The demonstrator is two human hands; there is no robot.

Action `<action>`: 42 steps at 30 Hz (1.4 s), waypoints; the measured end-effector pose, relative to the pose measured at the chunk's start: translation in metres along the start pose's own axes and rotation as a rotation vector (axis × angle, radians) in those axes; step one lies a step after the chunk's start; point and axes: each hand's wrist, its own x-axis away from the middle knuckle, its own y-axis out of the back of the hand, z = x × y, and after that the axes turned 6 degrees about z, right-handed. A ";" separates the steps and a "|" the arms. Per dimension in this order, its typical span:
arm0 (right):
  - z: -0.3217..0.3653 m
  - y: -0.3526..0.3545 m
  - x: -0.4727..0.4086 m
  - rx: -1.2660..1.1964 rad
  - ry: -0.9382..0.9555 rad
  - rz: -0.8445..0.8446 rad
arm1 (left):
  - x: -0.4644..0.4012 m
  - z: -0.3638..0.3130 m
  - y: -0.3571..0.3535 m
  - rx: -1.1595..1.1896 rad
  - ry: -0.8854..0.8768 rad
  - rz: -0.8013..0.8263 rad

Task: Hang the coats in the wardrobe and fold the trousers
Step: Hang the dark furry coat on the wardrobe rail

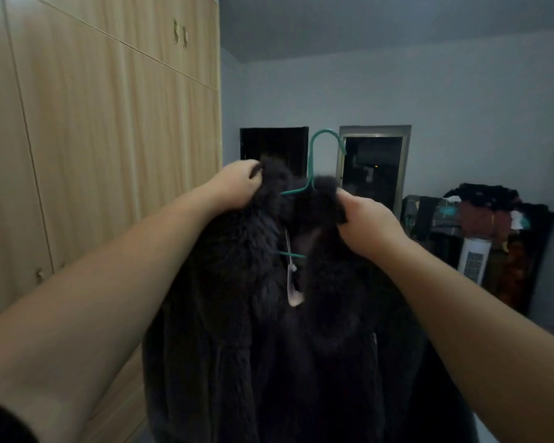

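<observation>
A dark fleecy coat (253, 346) with a furry collar hangs in front of me on a green wire hanger (317, 145), whose hook sticks up above the collar. My left hand (237, 185) grips the collar's left side. My right hand (368, 223) grips the collar's right side. A pale tag (293, 286) dangles on a string inside the open front. The light wooden wardrobe (103, 139) stands to the left with its doors closed.
A heap of dark and patterned clothes (480, 219) lies at the back right over a white appliance (472, 257). Two dark openings, a doorway (269, 145) and a window (375, 167), are in the far wall.
</observation>
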 end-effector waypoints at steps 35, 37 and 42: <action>-0.068 -0.006 0.024 -0.166 -0.188 0.133 | -0.002 0.055 -0.068 -0.128 -0.275 0.241; -0.077 -0.010 0.026 -0.122 -0.223 0.160 | -0.004 0.053 -0.068 -0.088 -0.294 0.267; -0.083 -0.018 0.027 0.071 -0.240 0.195 | -0.004 0.069 -0.060 0.034 -0.250 0.289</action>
